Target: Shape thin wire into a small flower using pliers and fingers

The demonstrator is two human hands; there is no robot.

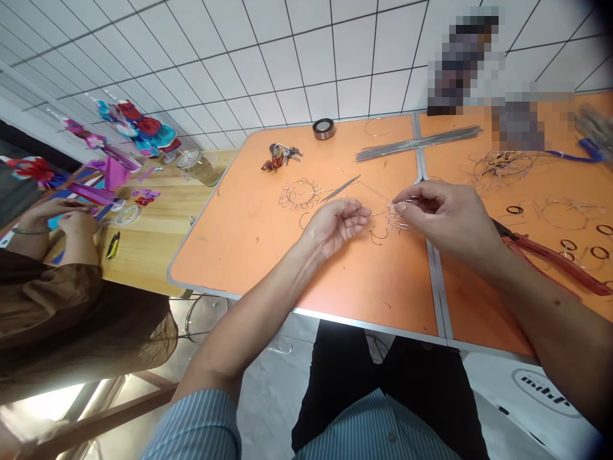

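My right hand [438, 207] pinches a small looped piece of thin wire [397, 217] between thumb and fingers, just above the orange table. Palm up, my left hand [338, 225] rests beside it with its fingers loosely curled and apart; I see nothing held in it. A fine wire end reaches from the looped piece toward the left fingertips. Left of the hands lies a flower-like wire ring [299, 193] with loops round its rim. Thin straight rods [341, 188] lie between that ring and my hands. Under my right wrist are red-handled pliers [558, 259], partly hidden.
A bundle of straight wires [416, 144] crosses the table seam. Behind are a tape roll [324, 129] and keys [285, 155]. Tangled wire [502, 165] and dark rings [569, 245] lie at right. On the left, a person's hands [71, 217] work at a wooden table [153, 236].
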